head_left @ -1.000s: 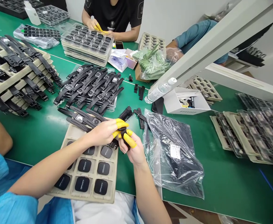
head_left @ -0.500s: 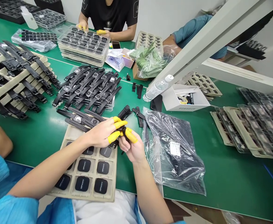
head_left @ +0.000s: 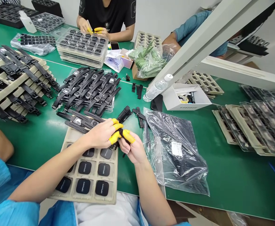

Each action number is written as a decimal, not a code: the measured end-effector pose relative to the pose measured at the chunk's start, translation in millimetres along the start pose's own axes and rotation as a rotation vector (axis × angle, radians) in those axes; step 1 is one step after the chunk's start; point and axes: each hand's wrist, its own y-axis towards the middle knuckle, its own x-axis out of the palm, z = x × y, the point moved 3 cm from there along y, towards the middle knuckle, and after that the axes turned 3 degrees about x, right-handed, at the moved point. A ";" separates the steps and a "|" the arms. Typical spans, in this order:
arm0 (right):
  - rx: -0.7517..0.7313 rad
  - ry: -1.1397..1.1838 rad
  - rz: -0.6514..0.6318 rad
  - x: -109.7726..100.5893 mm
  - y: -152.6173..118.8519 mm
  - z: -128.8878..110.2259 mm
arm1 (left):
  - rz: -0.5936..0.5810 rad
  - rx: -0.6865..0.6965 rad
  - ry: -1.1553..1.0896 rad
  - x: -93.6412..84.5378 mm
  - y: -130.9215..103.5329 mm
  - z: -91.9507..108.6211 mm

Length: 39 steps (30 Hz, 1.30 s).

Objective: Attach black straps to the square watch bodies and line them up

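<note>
Between my two hands is a black watch (head_left: pixel 121 132), mostly hidden by the fingers, with a bit of dark strap showing below. My left hand (head_left: pixel 102 133), with yellow finger cots, pinches it from the left. Thumb and fingers of my right hand (head_left: pixel 133 147), also in yellow cots, close on its right side. Under my left forearm lies a beige tray (head_left: pixel 93 198) with black square watch faces in its pockets. Several strapped watches (head_left: pixel 77 121) rest across the tray's far end. Loose black straps (head_left: pixel 125 113) lie just beyond my fingers.
A clear bag of black straps (head_left: pixel 177 157) lies to the right. Farther off are a pile of strapped watches (head_left: pixel 87 89), a water bottle (head_left: pixel 158 88), a white box (head_left: pixel 186 105) and stacked trays (head_left: pixel 81 58). A co-worker (head_left: pixel 106 18) sits opposite. A slanted white beam (head_left: pixel 198 40) crosses the right side.
Both hands stay together on the watch, and it has turned slightly between the fingers. My right thumb has shifted a little left. The co-worker's hands have moved closer together.
</note>
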 end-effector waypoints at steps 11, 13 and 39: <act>0.030 0.041 0.019 -0.6 1.6 1.0 | -0.059 -0.005 0.099 3.5 -0.7 0.0; 0.044 0.037 0.026 -0.6 1.9 1.4 | -0.078 -0.015 0.124 4.6 -0.9 0.6; 0.047 0.082 -0.083 8.5 -0.7 5.7 | 0.475 0.004 -0.299 -7.3 0.7 4.7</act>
